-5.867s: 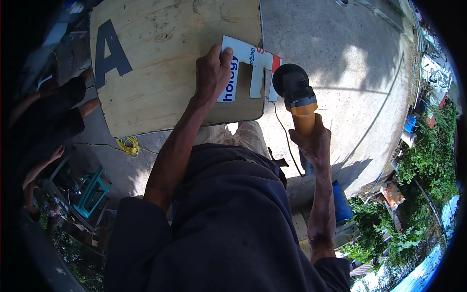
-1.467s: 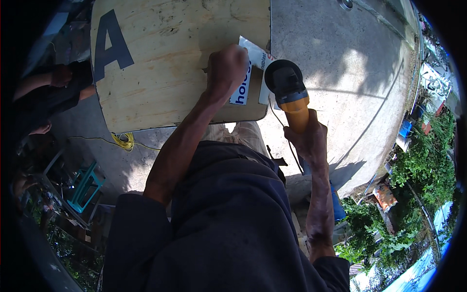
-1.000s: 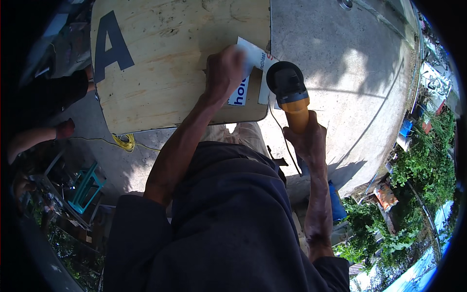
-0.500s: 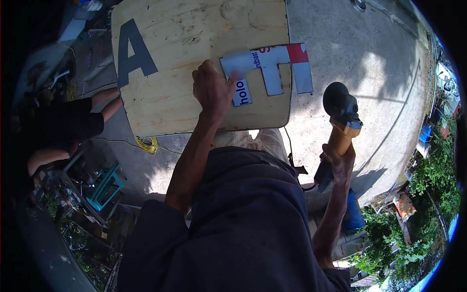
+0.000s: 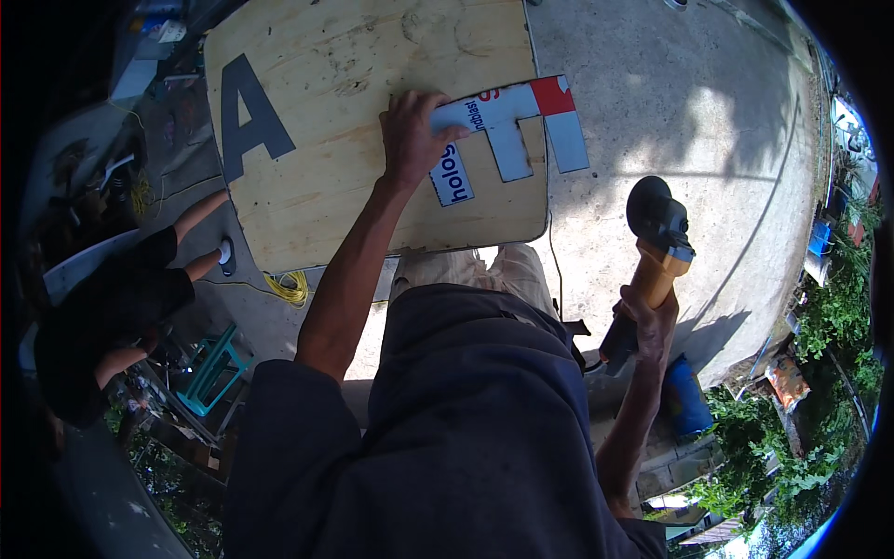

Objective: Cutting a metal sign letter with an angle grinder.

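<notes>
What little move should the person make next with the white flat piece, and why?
Maybe the left hand should press down on the white, three-legged flat sheet with a red patch, to steady it: its right leg hangs past the edge of the pale wooden board, while the right hand holds the orange-and-black angle grinder apart from it.

The left hand (image 5: 410, 142) hides one end of a white cutout (image 5: 510, 151) at upper center; the frame's top edge crops the plywood board (image 5: 326, 200); dim upper-left clutter (image 5: 154, 42) is indistinct.
</notes>
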The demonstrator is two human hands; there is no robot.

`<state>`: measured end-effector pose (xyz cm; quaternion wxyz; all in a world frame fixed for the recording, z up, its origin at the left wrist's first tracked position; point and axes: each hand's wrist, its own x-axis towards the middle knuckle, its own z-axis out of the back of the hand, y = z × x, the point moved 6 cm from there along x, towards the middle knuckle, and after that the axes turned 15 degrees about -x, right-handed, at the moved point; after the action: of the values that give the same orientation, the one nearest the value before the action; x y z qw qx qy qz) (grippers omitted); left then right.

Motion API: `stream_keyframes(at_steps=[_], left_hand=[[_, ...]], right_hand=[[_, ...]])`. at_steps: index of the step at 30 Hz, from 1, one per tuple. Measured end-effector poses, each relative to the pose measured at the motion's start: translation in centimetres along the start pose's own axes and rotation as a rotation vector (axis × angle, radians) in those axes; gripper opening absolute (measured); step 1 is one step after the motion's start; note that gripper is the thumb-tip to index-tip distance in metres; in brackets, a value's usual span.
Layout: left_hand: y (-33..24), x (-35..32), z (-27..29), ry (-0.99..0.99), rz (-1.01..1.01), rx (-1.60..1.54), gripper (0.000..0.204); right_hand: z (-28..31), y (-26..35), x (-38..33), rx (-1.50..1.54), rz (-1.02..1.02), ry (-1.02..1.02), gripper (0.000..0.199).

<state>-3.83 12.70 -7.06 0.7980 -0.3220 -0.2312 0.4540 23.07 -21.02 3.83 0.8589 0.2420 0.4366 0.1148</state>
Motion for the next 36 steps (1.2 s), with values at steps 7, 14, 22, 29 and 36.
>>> stream_keyframes(at_steps=[7,14,22,29,36], left_hand=[[-0.3,-0.1,-0.1,0.009,-0.006,-0.009,0.063],[-0.3,0.0,0.0,0.049,-0.007,0.014,0.062],[-0.3,-0.2,0.1,0.027,-0.06,0.005,0.056],[-1.6,-1.5,-0.6,0.059,-0.156,0.083,0.054],[-1.4,-3.2,-2.0,0.083,-0.161,0.22,0.06]], right_hand=[[0.0,-0.1,-0.2,-0.012,-0.023,-0.019,0.05],[-0.2,-0.4,0.4,-0.008,-0.03,0.013,0.05],[0.0,0.4,0.5,-0.029,-0.021,0.016,0.053],[-0.2,0.5,0.8,-0.041,-0.005,0.027,0.052],[-0.3,0.9,0.8,-0.028,-0.007,0.031,0.051]])
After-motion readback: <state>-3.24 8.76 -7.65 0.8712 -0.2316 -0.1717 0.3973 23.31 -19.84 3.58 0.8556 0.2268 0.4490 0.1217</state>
